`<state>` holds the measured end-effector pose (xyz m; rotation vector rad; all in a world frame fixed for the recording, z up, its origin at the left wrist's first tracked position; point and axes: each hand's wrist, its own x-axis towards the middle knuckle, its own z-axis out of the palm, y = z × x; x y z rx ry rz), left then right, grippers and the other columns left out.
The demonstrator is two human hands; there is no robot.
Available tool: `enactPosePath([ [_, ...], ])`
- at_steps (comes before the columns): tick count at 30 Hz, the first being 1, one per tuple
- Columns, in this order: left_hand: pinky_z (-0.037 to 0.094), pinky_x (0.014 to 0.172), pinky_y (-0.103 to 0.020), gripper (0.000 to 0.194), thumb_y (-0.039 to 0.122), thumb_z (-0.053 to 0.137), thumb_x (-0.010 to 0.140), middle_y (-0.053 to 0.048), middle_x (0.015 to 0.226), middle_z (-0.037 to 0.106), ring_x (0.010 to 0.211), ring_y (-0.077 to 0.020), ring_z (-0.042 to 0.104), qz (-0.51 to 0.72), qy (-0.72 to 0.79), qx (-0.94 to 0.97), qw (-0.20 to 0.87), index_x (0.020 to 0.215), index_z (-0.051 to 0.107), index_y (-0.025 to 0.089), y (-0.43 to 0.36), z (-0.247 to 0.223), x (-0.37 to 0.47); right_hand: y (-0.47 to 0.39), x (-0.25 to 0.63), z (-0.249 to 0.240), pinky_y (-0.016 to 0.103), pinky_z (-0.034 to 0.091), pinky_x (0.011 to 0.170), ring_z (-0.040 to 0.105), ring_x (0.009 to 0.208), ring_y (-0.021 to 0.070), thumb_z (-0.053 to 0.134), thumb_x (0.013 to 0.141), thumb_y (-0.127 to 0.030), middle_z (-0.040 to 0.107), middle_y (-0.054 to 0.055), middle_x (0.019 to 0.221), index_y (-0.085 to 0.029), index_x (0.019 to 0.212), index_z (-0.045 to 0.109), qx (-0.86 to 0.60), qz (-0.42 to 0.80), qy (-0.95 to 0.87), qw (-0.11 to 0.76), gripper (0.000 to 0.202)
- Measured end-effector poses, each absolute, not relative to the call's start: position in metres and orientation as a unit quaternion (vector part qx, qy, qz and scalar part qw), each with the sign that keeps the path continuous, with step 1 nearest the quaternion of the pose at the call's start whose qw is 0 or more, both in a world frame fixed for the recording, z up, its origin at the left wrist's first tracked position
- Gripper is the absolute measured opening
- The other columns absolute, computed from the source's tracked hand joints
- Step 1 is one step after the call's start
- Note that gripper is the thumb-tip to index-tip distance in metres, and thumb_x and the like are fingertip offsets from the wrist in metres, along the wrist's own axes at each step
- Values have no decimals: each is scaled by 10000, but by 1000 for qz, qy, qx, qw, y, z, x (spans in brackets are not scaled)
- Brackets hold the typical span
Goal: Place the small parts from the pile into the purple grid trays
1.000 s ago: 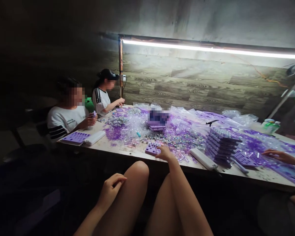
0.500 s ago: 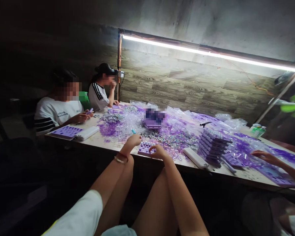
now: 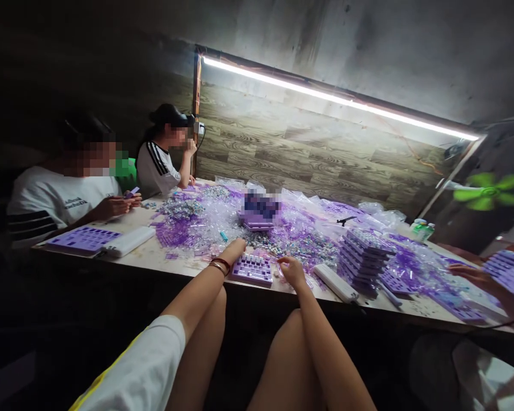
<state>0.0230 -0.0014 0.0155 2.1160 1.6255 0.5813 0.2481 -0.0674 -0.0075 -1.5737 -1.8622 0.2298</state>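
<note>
A light purple tray with rows of square openings (image 3: 252, 273) lies at the near edge of the table, with small pieces along its far rows. My left hand (image 3: 235, 249) is at the tray's far left corner by the loose pile, its fingers curled and mostly hidden behind its back. Just right of the tray, my right hand (image 3: 293, 272) hangs low over the table. Its thumb and fingertips are drawn together; anything between them is too small to make out. Small grey and white pieces (image 3: 308, 244) are heaped beyond both hands.
A stack of purple trays (image 3: 363, 260) and a white oblong device (image 3: 334, 282) stand to the right. At left are another tray (image 3: 83, 238) and white device (image 3: 131, 241). Two people sit at left; another person's hand (image 3: 469, 273) reaches in from the right. A green fan (image 3: 490, 192) is beyond.
My right hand has moved off the tray to its right side. My left hand stays by the tray's far left corner. The view has turned slightly right, showing more of the fan.
</note>
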Motion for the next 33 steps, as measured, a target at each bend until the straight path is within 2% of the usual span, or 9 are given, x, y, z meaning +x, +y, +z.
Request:
enactPosePath([
  [6,521,838,-417,321,321,553,913,-94,1177,561,1004,-224,584,194,593,742,243,1180,541,143,4,11,16,-39,269,-16,335,490,809,663,890,252,481,738,-141,722,106,910,-167,887,732,-691,28,-636,343,294],
  [10,526,827,-409,308,318,559,910,-88,1155,574,989,-223,591,233,592,726,261,1157,555,135,-9,14,13,-30,262,-20,313,477,853,659,914,231,504,717,-105,723,89,932,-171,897,728,-683,24,-652,329,295],
  [12,527,825,-368,254,250,610,872,-79,1078,621,955,-207,610,258,589,716,270,1087,600,115,-17,21,15,-26,255,-20,320,471,874,653,928,230,505,734,-114,719,95,949,-164,918,724,-675,24,-663,324,290],
  [14,510,827,-274,242,139,674,780,-67,994,669,931,-182,626,285,584,709,275,1019,654,109,-24,29,18,-19,246,-19,332,456,907,637,972,231,490,760,-121,707,106,992,-154,960,714,-663,23,-676,320,302],
  [16,502,793,-227,256,118,683,731,-46,942,693,903,-170,636,303,578,705,278,987,685,124,-29,36,20,-8,232,-18,322,432,946,614,1031,216,481,772,-109,693,89,1057,-172,1018,699,-644,24,-697,313,334],
  [21,501,679,-245,150,87,672,638,-57,722,700,753,-199,651,297,588,694,290,777,726,88,-39,39,9,32,186,-18,268,413,974,588,1096,177,480,748,-29,650,42,1188,-213,1093,677,-598,41,-750,279,438],
  [25,497,636,-231,166,123,640,667,-61,730,709,733,-194,657,302,587,686,306,802,733,95,-41,35,-3,63,162,-19,324,420,980,564,1142,223,561,721,-32,572,69,1304,-196,1171,628,-586,48,-765,263,484],
  [29,504,652,-218,174,141,645,669,-45,738,716,738,-180,661,297,574,691,324,813,739,115,-44,31,-2,77,157,-19,397,433,953,581,1091,225,590,789,-119,610,118,1219,-152,1180,594,-588,48,-767,251,392],
  [33,511,687,-222,203,141,648,666,-50,773,724,763,-178,663,288,567,694,337,844,744,120,-48,28,3,74,157,-20,342,427,937,587,1061,217,566,770,-113,662,102,1104,-186,1098,653,-591,43,-767,245,347],
])
